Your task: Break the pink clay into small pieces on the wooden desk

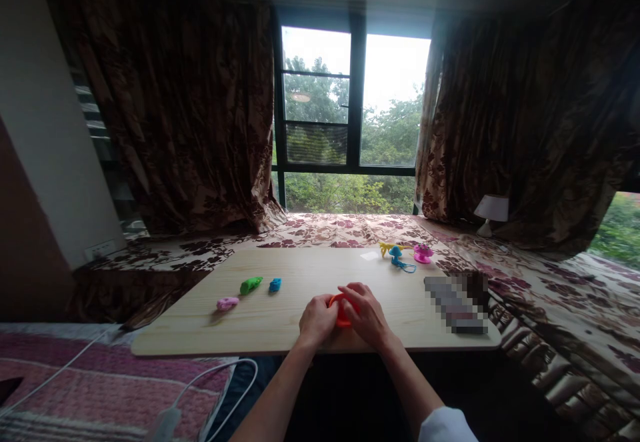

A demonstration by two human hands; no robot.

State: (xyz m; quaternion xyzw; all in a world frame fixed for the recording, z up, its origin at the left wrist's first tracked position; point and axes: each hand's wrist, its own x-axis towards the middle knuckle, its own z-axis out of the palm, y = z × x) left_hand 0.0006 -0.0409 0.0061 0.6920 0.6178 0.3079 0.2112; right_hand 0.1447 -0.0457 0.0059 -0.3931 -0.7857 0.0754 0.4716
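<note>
Near the front edge of the pale wooden table (280, 325), both hands meet around a small orange-red object (342, 321). It has a rounded rim like a cup or bowl, but the fingers cover much of it. My left hand (319, 320) is closed on its left side. My right hand (365, 315) curls over its top and right side. To the left lie a green piece (251, 285), a blue piece (275, 285) and a pink piece (227, 303), each small and lumpy, apart from the hands.
At the far right of the table are a yellow toy (388, 249), a blue mushroom-shaped toy (395, 254) with a loop, and a pink toy (423, 254). A pixelated dark item (457, 305) lies at the right edge. A white lamp (493, 209) stands beyond.
</note>
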